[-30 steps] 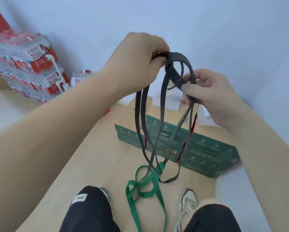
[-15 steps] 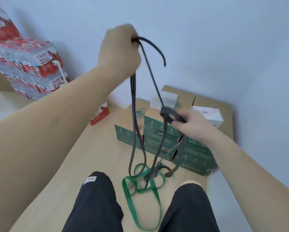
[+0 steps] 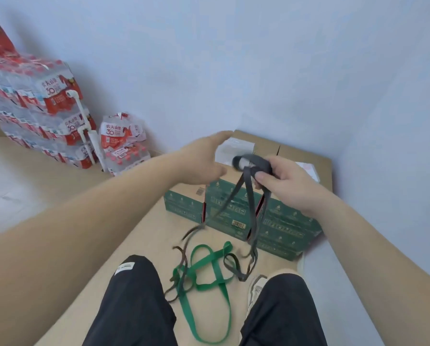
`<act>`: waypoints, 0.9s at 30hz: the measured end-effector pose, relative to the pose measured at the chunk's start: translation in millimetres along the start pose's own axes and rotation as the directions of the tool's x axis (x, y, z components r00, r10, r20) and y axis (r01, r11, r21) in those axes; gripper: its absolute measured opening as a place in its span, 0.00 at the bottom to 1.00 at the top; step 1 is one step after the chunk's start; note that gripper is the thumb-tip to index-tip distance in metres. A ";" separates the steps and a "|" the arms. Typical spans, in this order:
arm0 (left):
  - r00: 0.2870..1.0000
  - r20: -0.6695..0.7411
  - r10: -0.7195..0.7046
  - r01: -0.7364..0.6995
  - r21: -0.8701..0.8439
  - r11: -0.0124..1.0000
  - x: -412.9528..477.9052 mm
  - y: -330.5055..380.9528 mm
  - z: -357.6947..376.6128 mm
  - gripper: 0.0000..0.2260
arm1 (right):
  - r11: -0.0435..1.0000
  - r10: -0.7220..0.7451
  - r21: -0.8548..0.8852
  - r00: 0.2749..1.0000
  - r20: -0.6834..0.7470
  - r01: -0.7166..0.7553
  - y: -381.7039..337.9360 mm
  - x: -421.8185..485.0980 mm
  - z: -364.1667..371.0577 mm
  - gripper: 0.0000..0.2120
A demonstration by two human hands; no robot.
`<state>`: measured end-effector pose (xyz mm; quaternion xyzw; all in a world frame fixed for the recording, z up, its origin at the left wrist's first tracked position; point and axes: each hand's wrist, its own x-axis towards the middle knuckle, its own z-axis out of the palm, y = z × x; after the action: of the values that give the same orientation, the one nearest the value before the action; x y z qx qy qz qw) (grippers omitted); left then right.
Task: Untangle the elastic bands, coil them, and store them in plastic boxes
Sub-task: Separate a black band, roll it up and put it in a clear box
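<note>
Pale wood floor (image 3: 154,236) in a blue-walled corner, with bands partly sorted.
Blurred dark strands fall to the floor, their ends hard to follow where they cross the green band (image 3: 204,262). The right hand (image 3: 286,188) pinches a small coil of the grey band (image 3: 252,162) between thumb and fingers. The left hand (image 3: 204,158) hovers just beside it, fingers loosely spread and holding nothing. Green cartons (image 3: 233,211) stand below, and water-bottle packs (image 3: 54,101) far left.

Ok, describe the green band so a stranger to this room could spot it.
Find the green cartons in the room's corner, then the wooden floor before them. There, between the person's knees, lies the green band: the only bright green strap, while the dark grey band crossing it hangs from the right hand.
</note>
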<state>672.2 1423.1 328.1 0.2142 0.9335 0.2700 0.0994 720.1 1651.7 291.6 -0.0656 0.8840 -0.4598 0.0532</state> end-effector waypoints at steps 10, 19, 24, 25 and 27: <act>0.992 -0.116 0.050 -0.078 -0.254 0.964 1.5 -11.5 19.2 0.08 | 0.981 0.039 -0.194 0.984 0.173 -0.005 8.4 -13.1 -24.3 0.05; 0.683 -0.711 -0.167 -0.072 -0.294 0.953 17.6 -23.9 -42.0 0.10 | 0.949 0.137 -0.303 0.981 0.138 -0.090 8.8 -4.8 -0.3 0.06; 0.900 -0.422 -0.108 0.102 -0.035 0.994 9.7 -24.5 -13.0 0.17 | 0.997 -0.005 -0.078 0.995 0.101 0.013 -9.9 -2.0 -4.9 0.06; 0.939 -0.335 -0.074 0.053 -0.074 0.996 4.5 -23.0 -3.3 0.21 | 0.997 -0.048 -0.056 0.993 0.112 0.055 -13.2 -2.2 -7.5 0.06; 0.990 -0.136 0.027 -0.060 -0.247 0.967 -5.6 -13.8 17.3 0.26 | 0.993 -0.106 -0.027 0.987 0.122 0.111 -16.9 -0.8 -12.1 0.05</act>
<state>677.6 1418.0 306.5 0.2021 0.8915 0.4014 0.0578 720.2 1652.0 312.4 -0.1420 0.8820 -0.4422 0.0799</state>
